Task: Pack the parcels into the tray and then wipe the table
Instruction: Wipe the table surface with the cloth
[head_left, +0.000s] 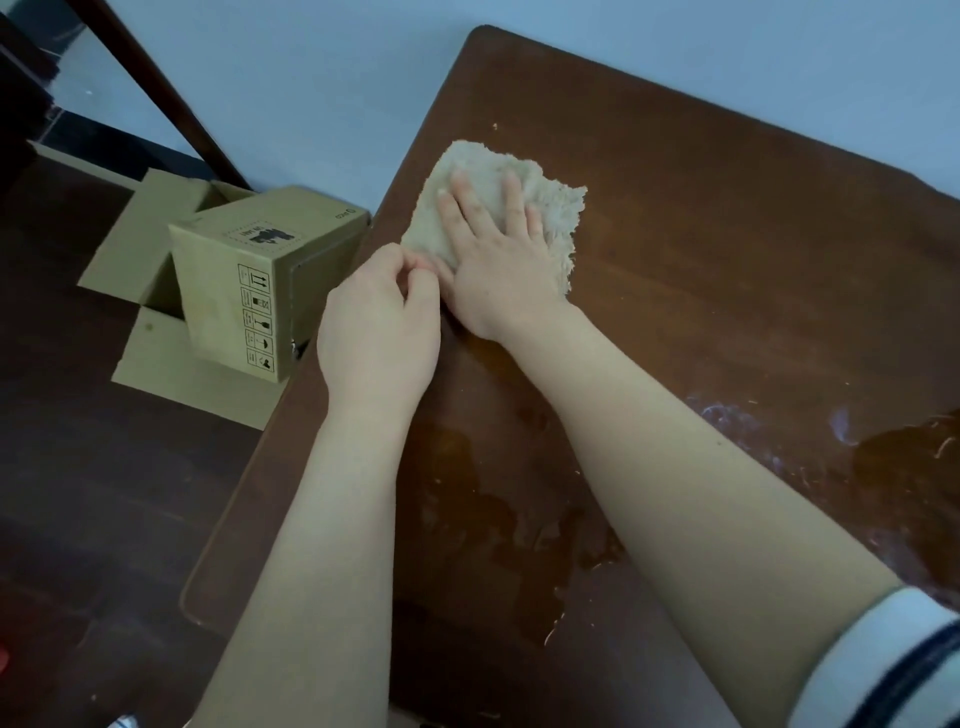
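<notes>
A beige fluffy cloth (558, 218) lies on the dark brown wooden table (727, 260), near its far left corner. My right hand (493, 260) presses flat on the cloth with fingers spread. My left hand (379, 327) sits just left of it at the table's edge, its fingertips pinching the cloth's near left corner. A cardboard parcel (249, 280) with printed handling symbols stands upright on the floor beside the table's left edge. No tray is in view.
Flattened cardboard flaps (156, 358) lie on the dark floor around the parcel. Wet smears and stains (519, 519) and pale scratch marks (753, 431) cover the table's near part. A pale blue wall runs behind, and a dark wooden leg (171, 104) leans against it.
</notes>
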